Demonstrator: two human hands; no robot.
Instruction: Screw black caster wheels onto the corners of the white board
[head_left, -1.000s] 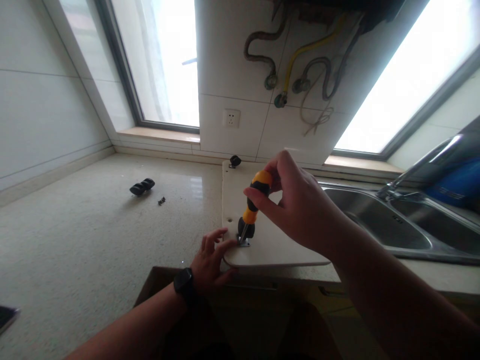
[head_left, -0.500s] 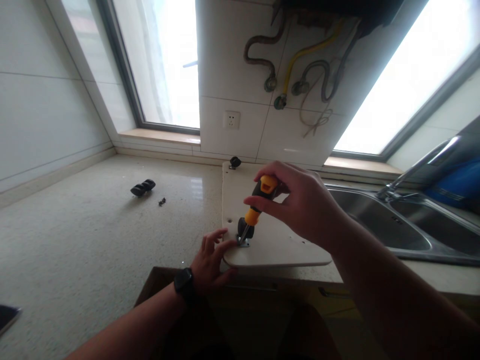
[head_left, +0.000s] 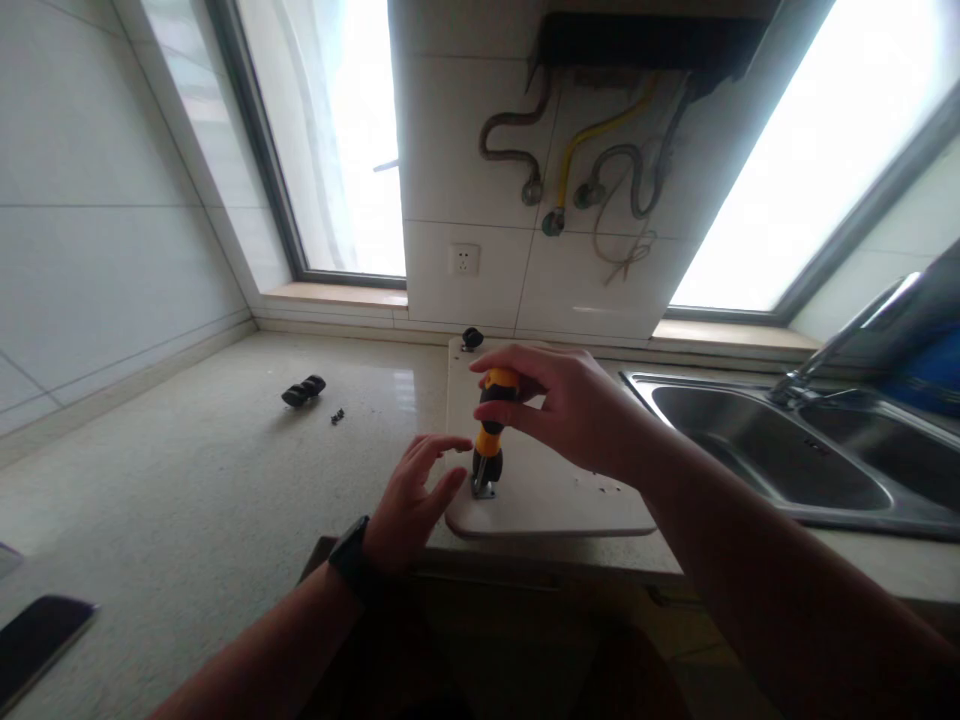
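My right hand (head_left: 551, 400) grips the yellow and black handle of a screwdriver (head_left: 490, 440), which stands nearly upright with its tip down at a small metal plate. That plate belongs to a black caster wheel (head_left: 493, 466) on the near left corner of a pale board (head_left: 555, 510). Beside the caster, my left hand (head_left: 420, 485) has its fingers apart, thumb and index finger reaching toward the screwdriver shaft. Whether they touch it, I cannot tell. Another black caster (head_left: 472, 339) sits at the board's far left corner.
Left on the speckled counter (head_left: 225, 500) lie black casters (head_left: 304, 391) and a small pile of screws (head_left: 337, 416). A phone (head_left: 41, 640) rests at the lower left. To the right is a steel double sink (head_left: 757, 440) with a faucet (head_left: 847, 340). Pipes (head_left: 510, 155) hang on the wall.
The screwdriver has gone from leaning right to nearly upright. My left fingers have lifted off the caster plate and opened beside the shaft. The camera view has shifted slightly.
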